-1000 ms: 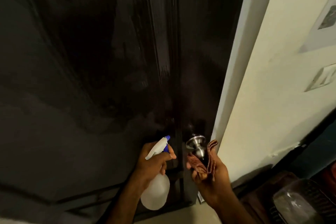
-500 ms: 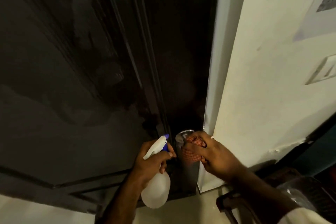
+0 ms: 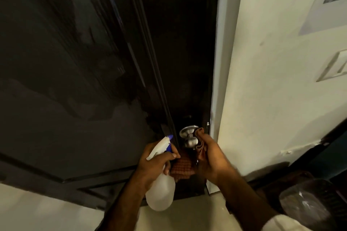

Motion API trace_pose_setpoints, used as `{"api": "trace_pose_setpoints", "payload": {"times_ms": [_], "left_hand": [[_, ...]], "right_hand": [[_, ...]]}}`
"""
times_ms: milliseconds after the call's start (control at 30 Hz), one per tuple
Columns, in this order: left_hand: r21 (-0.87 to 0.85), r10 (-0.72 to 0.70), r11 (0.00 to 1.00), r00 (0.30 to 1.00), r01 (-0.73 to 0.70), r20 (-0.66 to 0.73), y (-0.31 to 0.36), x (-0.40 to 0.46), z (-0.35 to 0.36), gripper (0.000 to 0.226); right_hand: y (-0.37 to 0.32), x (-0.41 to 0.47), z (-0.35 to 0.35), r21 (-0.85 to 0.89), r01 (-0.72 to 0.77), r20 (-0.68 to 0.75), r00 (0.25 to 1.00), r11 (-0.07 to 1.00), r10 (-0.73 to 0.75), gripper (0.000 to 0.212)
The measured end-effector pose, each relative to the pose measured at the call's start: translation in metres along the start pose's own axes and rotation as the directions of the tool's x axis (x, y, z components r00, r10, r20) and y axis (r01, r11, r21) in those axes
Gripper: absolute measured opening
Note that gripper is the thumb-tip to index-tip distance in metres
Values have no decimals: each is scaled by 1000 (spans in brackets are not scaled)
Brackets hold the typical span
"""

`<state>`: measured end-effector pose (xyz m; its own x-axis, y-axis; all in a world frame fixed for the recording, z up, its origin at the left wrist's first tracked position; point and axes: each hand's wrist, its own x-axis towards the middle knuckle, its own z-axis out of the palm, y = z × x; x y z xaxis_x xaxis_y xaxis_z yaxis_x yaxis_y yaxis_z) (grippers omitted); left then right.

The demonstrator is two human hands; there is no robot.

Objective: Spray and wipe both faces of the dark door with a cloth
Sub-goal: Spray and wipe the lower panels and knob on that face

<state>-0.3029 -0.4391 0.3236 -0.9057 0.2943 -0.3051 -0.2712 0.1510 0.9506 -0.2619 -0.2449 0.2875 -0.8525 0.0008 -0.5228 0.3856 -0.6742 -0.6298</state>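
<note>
Since half a second ago, your right hand (image 3: 210,157) has shifted off the front of the door knob (image 3: 189,138) to its right side, exposing the metal. Dark door (image 3: 93,80) stands directly ahead, closed against the pale frame (image 3: 218,62). Your right fingers grip the brown checked cloth (image 3: 185,168), which touches the knob and hangs below it. Your left hand (image 3: 156,165) clasps the white spray bottle (image 3: 161,191), nozzle toward the door.
</note>
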Motion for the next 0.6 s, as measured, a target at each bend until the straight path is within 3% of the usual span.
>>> {"api": "trace_pose_setpoints", "payload": {"times_ms": [133,200,267,433,533,600], "left_hand": [[16,14,1000,1000,-14,1,-3,-9,-9,13],[-1,9,1000,1000,-9,-28,-4,-16,-12,12],[-18,6,1000,999,-7,-46,-6,-23,-13,12],[-6,15,1000,1000,-15,0,-12,-41,-19,24],[-14,22,1000,999,-21,25,-16,-59,-24,32],[-43,3,999,1000,-3,-4,-20,-76,-29,38]], "right_hand": [[-21,16,4,-254,65,-36,996,965,-77,45],[-16,14,4,-528,128,-120,967,840,-223,38],[-5,6,5,-742,173,-167,887,647,-429,31],[33,-32,7,-885,249,-98,727,394,-680,19],[66,-54,3,-969,193,10,652,154,-758,52],[88,-75,7,-960,213,2,653,181,-757,78]]}}
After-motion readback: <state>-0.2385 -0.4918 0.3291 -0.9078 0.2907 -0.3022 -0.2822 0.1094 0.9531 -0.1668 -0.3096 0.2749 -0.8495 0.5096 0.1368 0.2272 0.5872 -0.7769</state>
